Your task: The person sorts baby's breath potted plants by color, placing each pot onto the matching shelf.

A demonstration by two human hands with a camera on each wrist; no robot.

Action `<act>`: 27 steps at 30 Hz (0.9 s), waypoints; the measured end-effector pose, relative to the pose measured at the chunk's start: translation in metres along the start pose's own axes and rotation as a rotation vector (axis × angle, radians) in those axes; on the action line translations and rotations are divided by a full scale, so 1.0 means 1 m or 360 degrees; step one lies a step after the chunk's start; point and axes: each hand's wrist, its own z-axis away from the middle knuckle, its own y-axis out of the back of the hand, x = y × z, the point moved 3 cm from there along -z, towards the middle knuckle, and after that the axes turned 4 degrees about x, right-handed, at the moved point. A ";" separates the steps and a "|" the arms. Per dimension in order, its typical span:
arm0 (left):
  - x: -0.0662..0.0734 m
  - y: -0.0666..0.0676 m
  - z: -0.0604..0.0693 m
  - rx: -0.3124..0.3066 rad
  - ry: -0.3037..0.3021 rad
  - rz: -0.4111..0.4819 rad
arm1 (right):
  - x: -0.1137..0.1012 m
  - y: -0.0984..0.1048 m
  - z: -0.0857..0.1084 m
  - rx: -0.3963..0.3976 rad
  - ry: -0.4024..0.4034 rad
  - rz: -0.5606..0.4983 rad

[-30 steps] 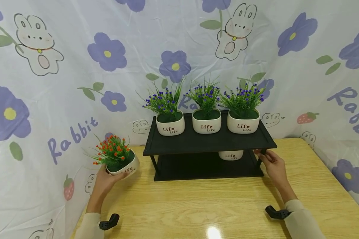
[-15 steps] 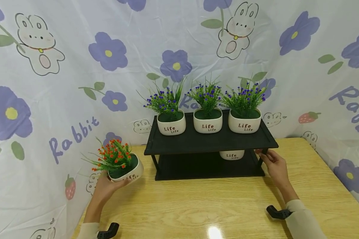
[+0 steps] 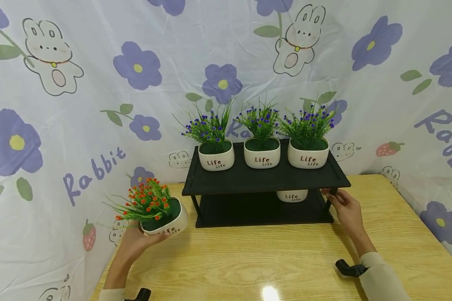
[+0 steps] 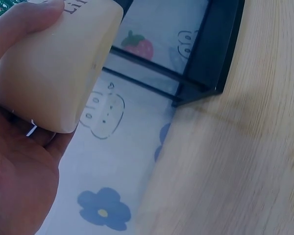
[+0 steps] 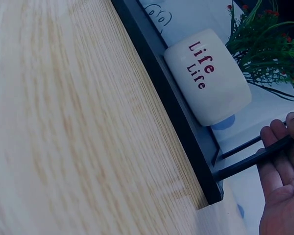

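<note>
My left hand grips a potted artificial plant with orange-red flowers, left of a black two-tier shelf. The white pot is tilted and held off the table; the left wrist view has the thumb on the pot's front and fingers beneath. At the shelf's right end, my right hand holds the front post, its fingers lying behind the post. Another white pot with red flowers sits on the lower tier near that hand; in the head view the top tier hides its flowers.
Three white pots with purple flowers stand on the upper tier: a left one, a middle one and a right one. The shelf rests on a wooden table, with a printed cloth hanging behind.
My left hand has brought the orange-red plant rightward and nearer the table's front. The right hand stays at the shelf post.
</note>
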 end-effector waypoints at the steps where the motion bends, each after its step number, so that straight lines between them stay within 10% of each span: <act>1: 0.002 -0.001 0.001 -0.0005 -0.0013 0.0014 | 0.000 0.000 0.000 -0.0004 -0.0004 0.0004; 16: 0.018 -0.023 0.008 -0.0103 -0.0032 -0.0038 | 0.000 0.000 -0.001 -0.0005 -0.0004 -0.0015; 27: 0.030 -0.046 0.004 -0.0215 -0.0268 0.0100 | 0.000 0.000 0.000 0.0007 -0.0021 -0.0011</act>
